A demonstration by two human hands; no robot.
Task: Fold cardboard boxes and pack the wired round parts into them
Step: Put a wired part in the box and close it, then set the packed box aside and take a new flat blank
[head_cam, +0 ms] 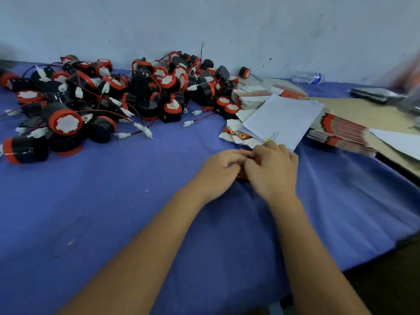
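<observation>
Head view. Counter (113, 201) draped in a blue cloth, soft and faintly creased, running back to a pale scuffed wall (204, 23).

Both hands meet near the middle of the cloth. Left hand (219, 169) and right hand (272, 169) are curled knuckles-up around a small red item (246, 153), fingers pressed in on it from either side. Only slivers of red show between the fingers; cannot tell whether it is a box or a part. Bare forearms come in from the lower edge.

Back left: a loose heap of wired round parts (109, 98), squat black cylinders with orange-red rims and white notched faces, some upright, some on their sides. Thin red and black wires tangle through the heap, ending in small white plastic connectors (123, 135) that trail onto the cloth.

Right of the heap: flat box blanks (250, 98), white card with red print, stacked and fanned. A sheaf of white paper (281, 119) lies over them, a wire binder clip (273, 136) at its near corner, just beyond the right hand. Further right, another fanned stack of red-printed blanks (341, 135) rests on a brown cardboard sheet (368, 112).

Against the wall, a clear plastic bottle (306, 77) lies on its side. Far right edge is blurred.
</observation>
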